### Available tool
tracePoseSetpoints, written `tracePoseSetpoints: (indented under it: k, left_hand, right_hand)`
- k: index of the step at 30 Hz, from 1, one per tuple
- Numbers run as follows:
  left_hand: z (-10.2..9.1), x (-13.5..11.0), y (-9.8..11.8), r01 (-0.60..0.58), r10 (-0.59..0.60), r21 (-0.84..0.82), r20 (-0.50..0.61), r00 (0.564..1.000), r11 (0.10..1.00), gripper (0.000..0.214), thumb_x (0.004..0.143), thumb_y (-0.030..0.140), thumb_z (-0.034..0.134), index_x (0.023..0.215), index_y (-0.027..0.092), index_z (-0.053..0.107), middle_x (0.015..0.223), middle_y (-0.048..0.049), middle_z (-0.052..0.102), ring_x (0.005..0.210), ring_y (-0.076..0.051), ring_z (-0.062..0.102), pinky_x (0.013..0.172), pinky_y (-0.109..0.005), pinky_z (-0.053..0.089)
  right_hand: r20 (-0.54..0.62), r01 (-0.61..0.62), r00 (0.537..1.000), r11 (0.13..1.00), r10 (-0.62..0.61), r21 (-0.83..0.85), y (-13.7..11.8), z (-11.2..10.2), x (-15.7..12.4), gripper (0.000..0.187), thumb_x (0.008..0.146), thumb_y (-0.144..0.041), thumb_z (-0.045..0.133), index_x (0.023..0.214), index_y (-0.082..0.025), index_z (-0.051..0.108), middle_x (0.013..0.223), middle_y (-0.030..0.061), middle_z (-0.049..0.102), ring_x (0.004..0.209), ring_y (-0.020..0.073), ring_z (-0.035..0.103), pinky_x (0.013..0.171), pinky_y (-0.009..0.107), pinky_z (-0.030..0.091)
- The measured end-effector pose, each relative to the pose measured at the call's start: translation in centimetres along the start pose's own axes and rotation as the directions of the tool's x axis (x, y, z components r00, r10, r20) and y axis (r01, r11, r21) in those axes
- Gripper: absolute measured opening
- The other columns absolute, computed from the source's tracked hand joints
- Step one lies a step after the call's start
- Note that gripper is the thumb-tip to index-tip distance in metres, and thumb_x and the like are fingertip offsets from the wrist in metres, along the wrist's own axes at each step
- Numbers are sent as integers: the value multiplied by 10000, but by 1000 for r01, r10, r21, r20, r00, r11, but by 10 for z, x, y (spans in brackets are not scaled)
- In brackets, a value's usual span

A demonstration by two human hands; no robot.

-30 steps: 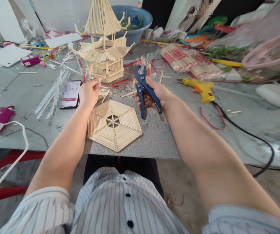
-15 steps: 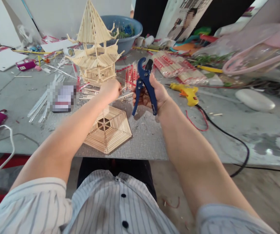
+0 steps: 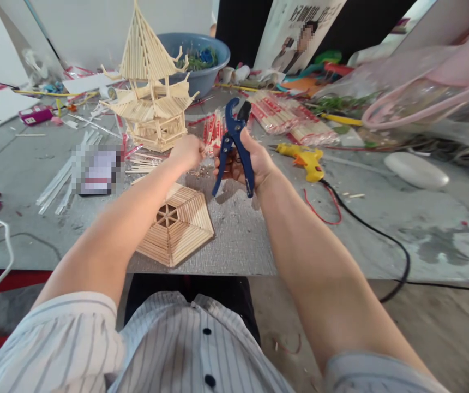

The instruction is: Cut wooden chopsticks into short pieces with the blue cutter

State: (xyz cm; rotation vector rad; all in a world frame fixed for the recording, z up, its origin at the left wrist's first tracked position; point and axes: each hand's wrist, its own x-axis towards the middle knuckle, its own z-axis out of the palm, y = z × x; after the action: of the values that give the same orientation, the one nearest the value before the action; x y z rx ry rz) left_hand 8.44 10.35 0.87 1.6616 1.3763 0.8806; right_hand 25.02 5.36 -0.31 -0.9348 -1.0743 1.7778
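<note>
My right hand [image 3: 259, 166] is wrapped round a blue pipe cutter [image 3: 239, 144], its curved jaw pointing up and its handles spread apart. Just left of it, my left hand [image 3: 188, 153] is closed in a pinch; what its fingers hold, if anything, is too small to make out. Below my left forearm lies a flat hexagonal panel of thin wooden sticks [image 3: 189, 224], partly covered by that arm. Behind my left hand stands a pagoda model [image 3: 156, 103] built from the same sticks. Several loose sticks [image 3: 144, 164] lie at its base.
A yellow glue gun [image 3: 310, 161] with a black cord lies to the right. Packs of sticks [image 3: 273, 112] and a blue basin [image 3: 208, 76] are farther back. On the left are a phone [image 3: 99, 169] and clear glue sticks [image 3: 60, 180]. A white oval object [image 3: 416, 170] sits far right.
The view has shifted slightly, so things on the table appear a little farther left. A pale stick that showed between my hands is no longer visible there. The pipe cutter stays in my right hand.
</note>
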Motion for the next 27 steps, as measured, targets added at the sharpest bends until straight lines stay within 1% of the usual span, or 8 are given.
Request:
tracePoseSetpoints:
  k: [2,5,7,8,12,15,21,27]
  left_hand:
    - [-15,-9,2,17,-16,14,-65,998,1000,301,707,59,670,492,176,495,529,-14,498,952,-244,652,888,-356,515]
    - [-37,-31,3,109,-134,-299,-65,989,948,155,839,160,594,687,163,568,609,-14,599,781,-174,684,787,-331,569]
    - [-48,-47,-1,136,-179,-421,-65,982,897,102,859,179,594,761,156,576,659,-18,640,741,-151,691,765,-308,583]
    - [-52,-54,-3,143,-196,-461,-71,978,876,95,862,178,597,773,156,571,681,-18,654,731,-140,692,759,-291,587]
    - [-58,-71,-9,151,-225,-540,-73,972,828,145,896,179,566,753,159,547,711,-12,669,712,-113,692,744,-248,589]
    - [-58,-74,-9,136,-204,-545,-65,977,827,141,904,184,563,766,154,559,723,-14,671,745,-117,701,751,-248,590]
    - [-52,-77,-6,118,-166,-510,-49,985,852,72,896,208,591,870,146,616,818,-26,692,826,-143,717,761,-274,595]
    - [-48,-79,-5,121,-162,-493,-40,986,861,78,910,203,572,910,149,628,812,-10,679,884,-164,717,745,-270,593]
  right_hand:
    - [-141,111,982,988,-126,-111,4,2,8,462,925,-593,344,760,-215,553,685,44,632,741,186,668,734,339,535]
    - [-338,283,826,850,-451,-444,12,7,19,341,810,-573,587,826,-237,529,777,23,622,830,207,647,784,382,538]
    - [-298,315,737,699,-606,-642,18,11,21,395,752,-594,651,900,-246,534,839,25,623,911,227,624,843,422,521]
    - [-246,326,721,629,-648,-706,21,14,20,433,739,-611,658,942,-249,537,872,29,626,947,235,613,871,439,510]
    - [-2,404,712,412,-702,-816,31,29,13,645,619,-651,748,1066,-246,519,1024,66,631,1032,275,599,949,480,467]
    - [111,435,708,307,-698,-846,36,38,10,765,544,-673,787,1113,-245,505,1102,91,621,1063,312,599,966,507,451]
    - [179,450,698,230,-693,-863,40,36,12,798,571,-705,757,1172,-253,489,1118,82,614,1106,328,595,992,533,444]
    - [195,453,699,216,-688,-865,42,34,12,749,626,-665,750,1200,-260,489,1151,86,607,1156,342,572,1002,553,441]
